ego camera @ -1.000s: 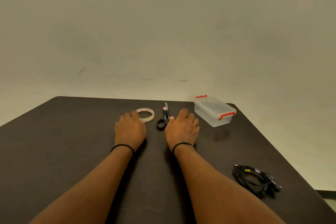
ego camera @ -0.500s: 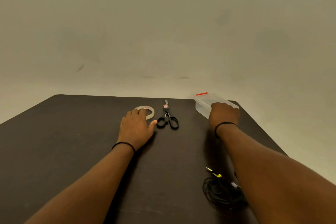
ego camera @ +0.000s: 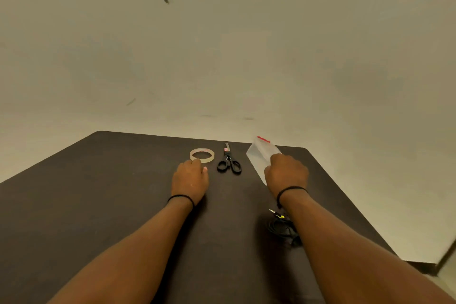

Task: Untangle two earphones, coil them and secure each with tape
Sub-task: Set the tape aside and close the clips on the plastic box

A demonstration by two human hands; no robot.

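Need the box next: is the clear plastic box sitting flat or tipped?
Tipped: the clear box is tilted, blurred, gripped by the right hand.

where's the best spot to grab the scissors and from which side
Take the scissors by the black handle loops, coming from the near side. They lie flat with the loops toward the person and the closed blades pointing away, with bare table in front of the loops.

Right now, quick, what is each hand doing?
Left hand: holding nothing, resting on the table beside the tape roll.
Right hand: closed on the clear plastic box, which is tilted.
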